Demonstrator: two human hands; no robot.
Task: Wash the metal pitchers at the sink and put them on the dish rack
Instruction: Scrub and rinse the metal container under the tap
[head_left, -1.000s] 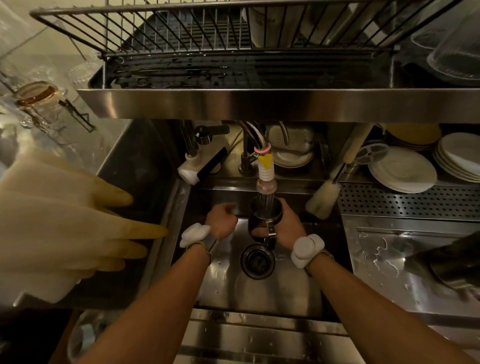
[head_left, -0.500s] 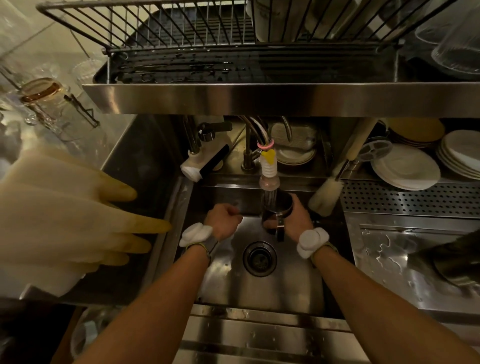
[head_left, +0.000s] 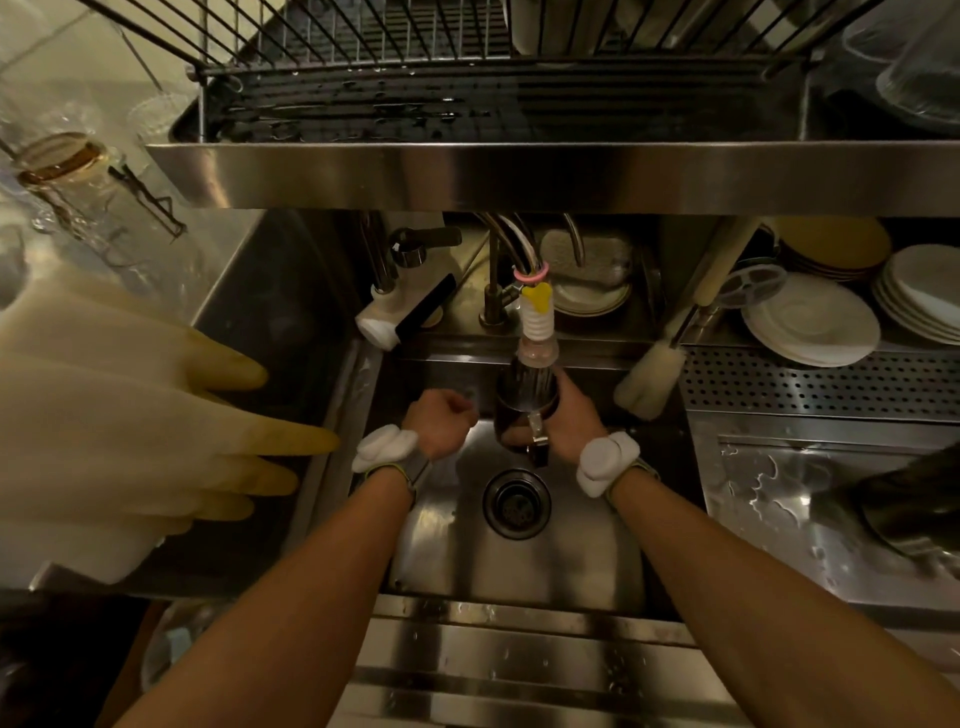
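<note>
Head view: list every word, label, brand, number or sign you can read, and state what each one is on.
None: no text can be read in this view.
metal pitcher, held in the right hand: no marking shows on its dark wall.
yellow tag on the faucet: no print visible.
glass jar at the left: too blurred to read anything.
plates at the right: plain.

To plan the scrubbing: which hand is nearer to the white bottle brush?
Right. The right hand, holding the pitcher, is just left of the bottle brush; the left hand is beyond the pitcher.
</note>
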